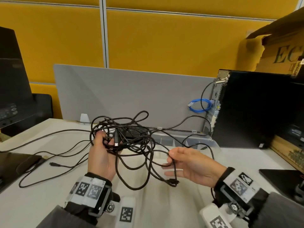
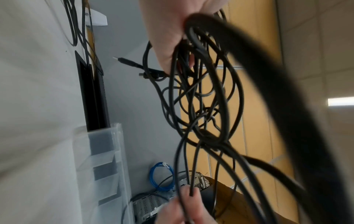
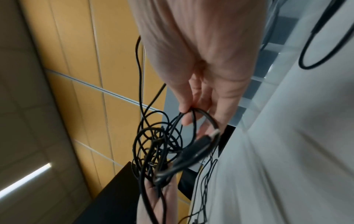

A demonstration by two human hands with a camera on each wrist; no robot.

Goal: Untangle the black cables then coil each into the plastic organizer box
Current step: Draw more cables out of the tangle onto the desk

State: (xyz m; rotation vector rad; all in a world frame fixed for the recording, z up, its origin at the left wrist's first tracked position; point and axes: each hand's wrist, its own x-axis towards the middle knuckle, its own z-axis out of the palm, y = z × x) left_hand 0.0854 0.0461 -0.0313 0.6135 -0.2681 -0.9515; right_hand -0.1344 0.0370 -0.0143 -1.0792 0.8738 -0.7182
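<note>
Head view, nearest first: the left hand (image 1: 100,155) has its fingers curled round the dense core of the black cables (image 1: 125,137), held above the table (image 1: 49,186), while the right hand (image 1: 190,165) pinches a single strand between thumb and fingertips, its other fingers loosely spread. Between the two hands loose loops hang down, one plug (image 1: 172,181) dangling below the right hand. The left wrist view shows the knot running away from that hand's grip toward the right hand's fingers (image 2: 184,204), so the strands stretch roughly side to side between them. Beyond the knot, the plastic organizer box (image 1: 194,140) lies on the table with its long axis crosswise, its dividers visible and a strand draped over it; part of the tangle hides its left end. The box is further from the person than both hands and closer to the right one. Judging from this, untangling is barely begun, and the right hand is better placed to draw its strand free toward the box. Farther still stand a grey screen (image 1: 131,96) and a computer tower (image 1: 246,109) just right of the box.
</note>
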